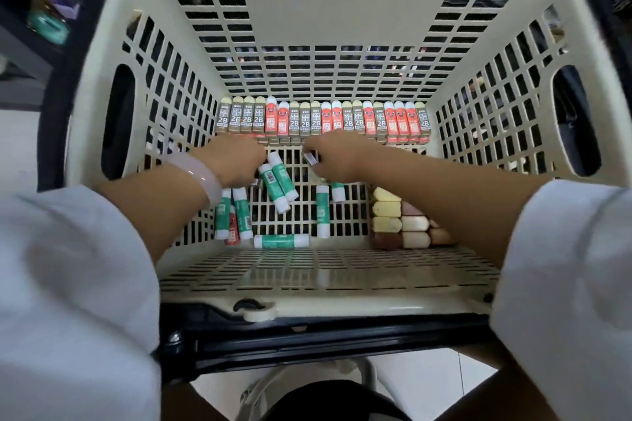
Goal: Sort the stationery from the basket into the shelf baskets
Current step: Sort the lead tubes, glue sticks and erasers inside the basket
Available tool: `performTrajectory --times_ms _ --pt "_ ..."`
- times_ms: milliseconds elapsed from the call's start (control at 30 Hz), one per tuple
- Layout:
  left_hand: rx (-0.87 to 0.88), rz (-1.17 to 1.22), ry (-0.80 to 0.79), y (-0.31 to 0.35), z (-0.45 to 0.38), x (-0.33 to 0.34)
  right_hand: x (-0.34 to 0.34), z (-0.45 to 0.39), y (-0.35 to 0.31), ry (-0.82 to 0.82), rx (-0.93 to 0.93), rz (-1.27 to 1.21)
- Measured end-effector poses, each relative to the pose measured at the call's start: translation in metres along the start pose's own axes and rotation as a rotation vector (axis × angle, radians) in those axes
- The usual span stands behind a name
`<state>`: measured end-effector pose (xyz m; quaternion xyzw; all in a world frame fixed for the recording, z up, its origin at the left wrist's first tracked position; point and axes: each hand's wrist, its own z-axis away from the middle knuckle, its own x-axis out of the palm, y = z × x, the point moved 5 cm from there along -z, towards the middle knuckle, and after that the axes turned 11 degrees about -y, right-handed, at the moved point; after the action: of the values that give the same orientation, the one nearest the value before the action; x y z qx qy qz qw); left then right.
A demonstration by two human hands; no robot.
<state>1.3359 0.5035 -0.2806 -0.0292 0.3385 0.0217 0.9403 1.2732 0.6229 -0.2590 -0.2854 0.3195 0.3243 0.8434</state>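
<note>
Nearest to us, both white sleeves (68, 277) frame the view, and our forearms reach down over the near rim of the cream slotted basket (307, 287) toward its floor.

On that floor, closest to us, one green-and-white glue stick (281, 241) lies crosswise. Just beyond it several more lie scattered at odd angles, with a red-labelled one among them at the left. To the right sits a stacked cluster of cream and brown eraser blocks (403, 225). We judge the glue sticks to be light, rigid plastic cylinders with smooth labels. They will roll on the slats and could slip from a loose pinch, so the sensible hold is across the middle of the barrel, several bundled side by side.

Our left hand (236, 161), with a pale bangle (205, 178) on the wrist, is turned palm down with the fingers curled around a pair of glue sticks (278, 181) that fan out from under it. Our right hand (338, 159) is also palm down, its fingers curled. A small white-and-dark end shows at the fingertips, so it seems to pinch something, though we cannot tell what.

Farthest away, against the back wall, a neat row of 2B lead boxes and red boxes (321, 120) stands on end, touching one another. The shelf baskets are not in view.
</note>
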Motion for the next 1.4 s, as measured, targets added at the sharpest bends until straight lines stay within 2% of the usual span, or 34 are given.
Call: performTrajectory --times_ms 100,200,300,367,467,600,667,867,967,1033,1067,1167,1267,1400 --pt "0.008 -0.14 -0.049 0.003 -0.007 0.012 0.017 -0.016 -0.005 0.022 0.051 0.12" --pt "0.02 -0.226 0.017 0.009 -0.011 0.014 0.028 -0.022 -0.005 0.073 0.039 0.258" --pt "0.025 -0.222 0.048 0.012 -0.012 0.012 0.025 -0.023 0.001 0.177 -0.008 0.157" --pt "0.012 -0.103 0.079 0.011 -0.012 0.004 0.016 -0.021 0.006 0.235 -0.04 -0.075" --pt "-0.02 0.283 0.136 0.003 -0.009 -0.017 -0.003 -0.021 0.01 0.319 -0.074 -0.417" --pt "-0.048 0.994 0.053 -0.006 -0.003 -0.023 -0.018 -0.029 0.022 0.452 0.044 -0.877" --pt "-0.074 1.164 0.016 -0.008 0.001 -0.02 -0.016 -0.038 0.024 0.479 0.118 -1.019" --pt "-0.104 1.301 0.064 -0.01 -0.001 -0.023 -0.008 -0.067 0.009 0.521 0.216 -1.172" --pt "-0.145 1.367 0.144 -0.016 -0.001 -0.027 -0.011 -0.067 0.004 0.503 0.199 -1.138" --pt "-0.175 1.377 0.191 -0.02 0.0 -0.028 -0.015 -0.06 0.006 0.484 0.183 -0.992" --pt "-0.185 1.376 0.211 -0.021 -0.001 -0.029 -0.015 -0.057 0.008 0.48 0.162 -0.955" --pt "-0.187 1.431 0.281 -0.023 -0.001 -0.03 -0.01 -0.044 0.008 0.403 0.021 -1.075" --pt "-0.121 1.552 0.37 -0.023 0.0 -0.033 -0.006 -0.038 0.004 0.315 -0.099 -1.053" --pt "-0.045 1.643 0.433 -0.025 0.002 -0.036 -0.01 -0.037 0.009 0.335 -0.112 -1.099"
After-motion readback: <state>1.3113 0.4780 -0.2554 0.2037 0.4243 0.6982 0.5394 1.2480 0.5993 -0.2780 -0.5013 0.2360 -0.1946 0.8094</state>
